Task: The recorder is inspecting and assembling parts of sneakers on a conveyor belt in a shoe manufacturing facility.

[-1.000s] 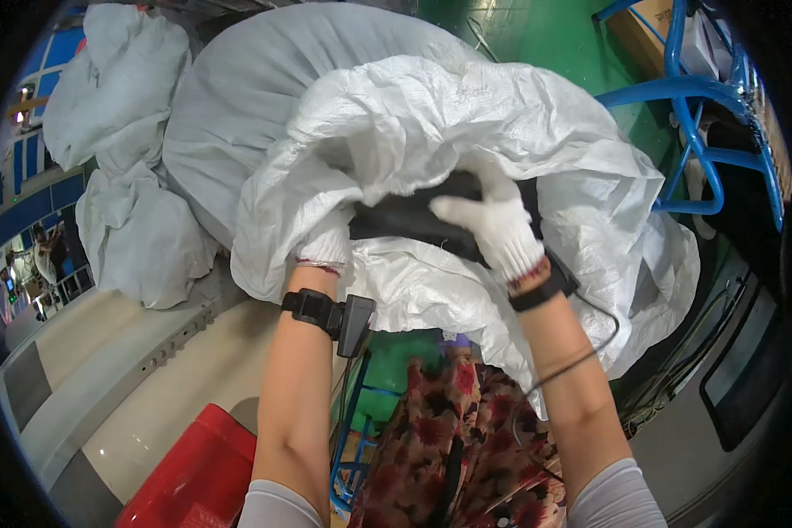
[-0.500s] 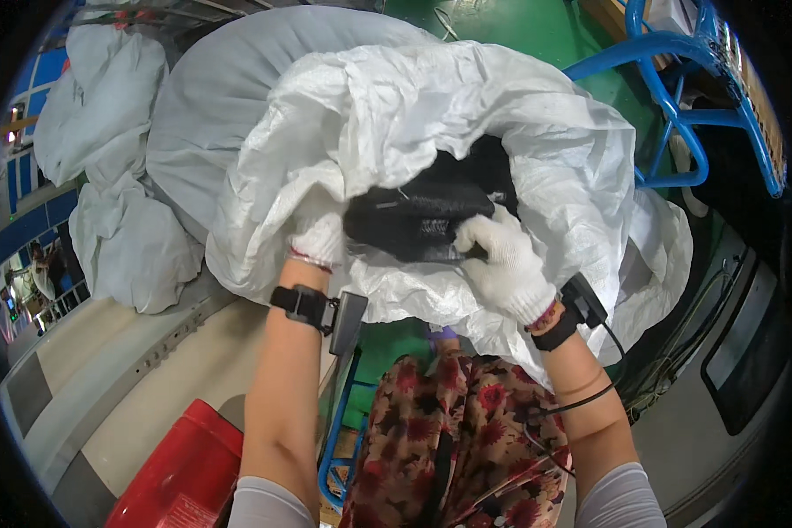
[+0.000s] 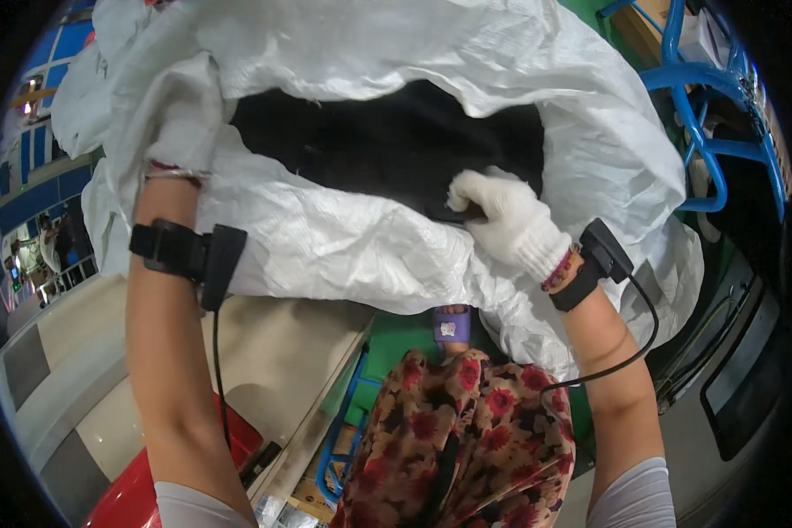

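Observation:
A large white woven sack [image 3: 343, 238] lies in front of me, its mouth spread wide. Dark, black material [image 3: 378, 141] fills the opening; its kind cannot be made out. My left hand [image 3: 183, 123], in a white knit glove, grips the sack's rim at the left, its fingertips partly lost among the white folds. At the near right of the mouth is my right hand [image 3: 510, 220], gloved too. Its fingers are curled against the near rim and the black material, and what they hold is hidden.
A blue tubular metal frame [image 3: 704, 132] stands at the far right. Grey equipment [image 3: 722, 361] with cables is on the right. To the lower left are a cream surface [image 3: 299, 352] and a red object [image 3: 132, 493]. The floor [image 3: 396, 343] is green.
My left hand has moved left and away from me, stretching the sack's mouth wider. The folded black piece beside my right hand no longer stands out. The grey bulk behind is now covered by the sack.

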{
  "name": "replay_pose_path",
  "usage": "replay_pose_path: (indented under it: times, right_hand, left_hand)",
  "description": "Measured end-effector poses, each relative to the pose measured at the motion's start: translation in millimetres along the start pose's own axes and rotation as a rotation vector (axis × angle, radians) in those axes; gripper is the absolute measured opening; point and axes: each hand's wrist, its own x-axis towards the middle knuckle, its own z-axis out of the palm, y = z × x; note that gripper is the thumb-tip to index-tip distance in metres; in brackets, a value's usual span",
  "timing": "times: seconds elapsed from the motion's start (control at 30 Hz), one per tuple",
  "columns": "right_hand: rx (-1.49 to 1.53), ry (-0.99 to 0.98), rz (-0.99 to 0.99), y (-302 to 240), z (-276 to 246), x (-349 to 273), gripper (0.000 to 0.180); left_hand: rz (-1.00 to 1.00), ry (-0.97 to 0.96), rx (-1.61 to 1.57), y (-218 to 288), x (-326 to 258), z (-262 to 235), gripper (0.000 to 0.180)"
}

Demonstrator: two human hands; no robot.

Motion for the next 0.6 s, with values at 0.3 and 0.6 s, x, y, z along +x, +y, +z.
replay_pose_path:
  times: [0.3, 0.6]
  right_hand:
    - [-0.114, 0.057, -0.113, 16, 34, -23, 0.023]
    - [-0.230, -0.180, -0.171, -10, -26, 9, 0.018]
  left_hand:
    - [0.026, -0.493, -0.009, 73, -64, 66, 0.032]
    - [-0.036, -0.064, 0.160, -24, -23, 14, 0.034]
